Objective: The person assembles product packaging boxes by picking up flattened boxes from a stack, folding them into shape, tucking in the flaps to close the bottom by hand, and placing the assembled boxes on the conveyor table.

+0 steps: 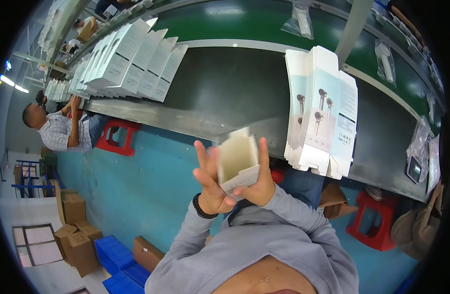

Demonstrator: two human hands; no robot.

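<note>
At the near centre, a white, open-ended cardboard box (pixel 238 159) is held mouth-up by the right hand (pixel 261 188), thumb on the near wall, fingers along the right side. The left hand (pixel 213 191) is spread wide by the left wall, no firm grip seen. Pressure is best kept light and even, so corners are not crushed. Flattened blue-and-white printed cartons (pixel 328 112) are stacked right on the black, flat bench (pixel 220 88); tall white boxes (pixel 132 63) are ranged far left.

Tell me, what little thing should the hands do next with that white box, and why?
Maybe use the left hand to fold in a flap of the white box: the end facing up is open, flaps stick out there, the left fingers are spread, and the right hand grips the box.
</note>
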